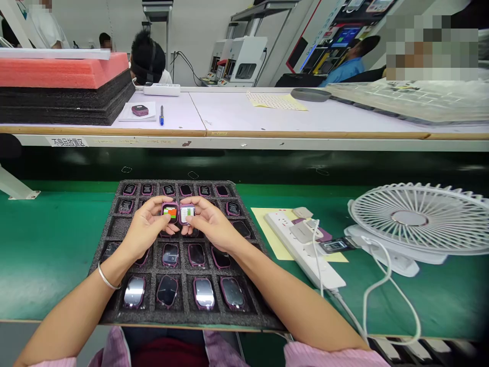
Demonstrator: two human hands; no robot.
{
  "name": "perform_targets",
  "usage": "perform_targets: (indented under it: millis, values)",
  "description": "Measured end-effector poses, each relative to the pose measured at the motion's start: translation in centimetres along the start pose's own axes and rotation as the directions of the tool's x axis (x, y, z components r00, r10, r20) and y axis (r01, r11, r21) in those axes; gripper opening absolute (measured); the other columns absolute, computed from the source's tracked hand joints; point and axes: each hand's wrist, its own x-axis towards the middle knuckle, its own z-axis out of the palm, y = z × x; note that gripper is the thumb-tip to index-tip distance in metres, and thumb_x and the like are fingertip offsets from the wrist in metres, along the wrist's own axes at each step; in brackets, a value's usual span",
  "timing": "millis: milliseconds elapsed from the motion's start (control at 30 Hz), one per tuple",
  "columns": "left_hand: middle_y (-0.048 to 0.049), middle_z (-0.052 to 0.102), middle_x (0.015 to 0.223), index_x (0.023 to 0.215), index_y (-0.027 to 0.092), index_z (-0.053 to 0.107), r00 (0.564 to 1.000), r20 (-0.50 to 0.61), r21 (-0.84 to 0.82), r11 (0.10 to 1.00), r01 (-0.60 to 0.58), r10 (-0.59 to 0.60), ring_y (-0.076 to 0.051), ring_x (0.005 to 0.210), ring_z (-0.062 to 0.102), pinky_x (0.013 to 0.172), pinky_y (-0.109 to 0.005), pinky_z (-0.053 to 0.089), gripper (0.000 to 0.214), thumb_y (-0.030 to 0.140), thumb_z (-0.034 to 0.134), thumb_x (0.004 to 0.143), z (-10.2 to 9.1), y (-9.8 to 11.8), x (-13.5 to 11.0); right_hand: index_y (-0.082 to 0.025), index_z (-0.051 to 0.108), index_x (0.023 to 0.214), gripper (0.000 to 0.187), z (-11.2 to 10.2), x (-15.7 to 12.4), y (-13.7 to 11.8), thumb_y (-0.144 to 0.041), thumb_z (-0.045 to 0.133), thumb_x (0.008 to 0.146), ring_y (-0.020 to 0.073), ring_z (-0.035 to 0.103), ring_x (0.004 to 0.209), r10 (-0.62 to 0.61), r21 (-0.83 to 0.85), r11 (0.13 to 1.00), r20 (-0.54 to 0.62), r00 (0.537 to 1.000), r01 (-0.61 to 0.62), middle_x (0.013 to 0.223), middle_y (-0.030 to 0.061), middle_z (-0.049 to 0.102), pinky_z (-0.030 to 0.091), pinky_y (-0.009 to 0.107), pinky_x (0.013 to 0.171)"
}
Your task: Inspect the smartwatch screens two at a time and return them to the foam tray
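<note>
Two purple-framed smartwatch bodies with lit screens are held side by side above a black foam tray (pixel 114 255). My left hand (pixel 147 224) is closed on the left watch body (pixel 170 211), whose screen shows orange, green and white; the thumb presses near its lower edge. In my right hand (pixel 210 221), the right watch body (pixel 187 212) is pinched, its screen mostly white with some green, thumb over its lower part. Beneath, the tray's compartments hold several more watch bodies (pixel 167 291), some with text on screen, others dark or reflecting light. My hands hide some middle compartments.
On the green bench right of the tray are a white power strip (pixel 305 250) with cables, a yellow sheet (pixel 263 216) and a white fan (pixel 416 219). A raised shelf (pixel 229 114) behind carries foam sheets (pixel 64 102), a pen (pixel 161 115) and another watch body (pixel 139 110). People sit beyond.
</note>
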Motion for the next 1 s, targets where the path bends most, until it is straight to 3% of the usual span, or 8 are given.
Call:
perform_targets:
  millis: [133, 400, 867, 1000]
  values:
    - [-0.0010, 0.068, 0.082, 0.110, 0.017, 0.059, 1.000, 0.003, -0.046, 0.999, 0.027, -0.027, -0.015, 0.060, 0.071, 0.058, -0.026, 0.059, 0.033, 0.033, 0.063, 0.082, -0.11, 0.06, -0.03, -0.021, 0.054, 0.114, 0.032, -0.05, -0.04, 0.04, -0.018, 0.063, 0.084, 0.0116, 0.067, 0.063, 0.004, -0.006, 1.000, 0.005, 1.000, -0.004, 0.082, -0.0014, 0.065, 0.050, 0.026, 0.060]
    - [-0.0035, 0.069, 0.096, 0.110, 0.017, 0.058, 1.000, -0.010, -0.008, 1.000, -0.001, 0.001, -0.013, 0.058, 0.070, 0.056, -0.025, 0.057, 0.041, 0.024, 0.073, 0.072, 0.07, 0.12, -0.05, -0.020, 0.054, 0.113, 0.032, 0.10, -0.10, -0.08, -0.020, 0.065, 0.083, 0.0118, 0.067, 0.063, 0.000, -0.007, 1.000, 0.001, 1.000, 0.000, 0.080, -0.0018, 0.065, 0.050, 0.026, 0.059]
    - [-0.0004, 0.069, 0.082, 0.101, 0.017, 0.060, 0.999, -0.030, -0.017, 1.000, 0.019, -0.019, -0.014, 0.053, 0.068, 0.051, -0.024, 0.055, 0.031, 0.034, 0.070, 0.077, -0.05, 0.50, -0.20, -0.021, 0.053, 0.113, 0.032, 0.28, -0.17, -0.21, -0.020, 0.064, 0.083, 0.0112, 0.066, 0.063, 0.013, -0.032, 0.999, 0.014, 1.000, -0.013, 0.083, -0.0015, 0.063, 0.049, 0.026, 0.059]
    - [0.0000, 0.068, 0.081, 0.104, 0.017, 0.059, 1.000, -0.019, -0.011, 1.000, 0.006, -0.006, -0.014, 0.056, 0.069, 0.053, -0.024, 0.055, 0.034, 0.028, 0.072, 0.074, 0.03, 0.48, -0.20, -0.021, 0.053, 0.113, 0.031, 0.23, -0.16, -0.15, -0.020, 0.063, 0.084, 0.0114, 0.066, 0.063, 0.007, -0.038, 0.999, 0.015, 1.000, -0.007, 0.083, -0.0013, 0.063, 0.050, 0.026, 0.059]
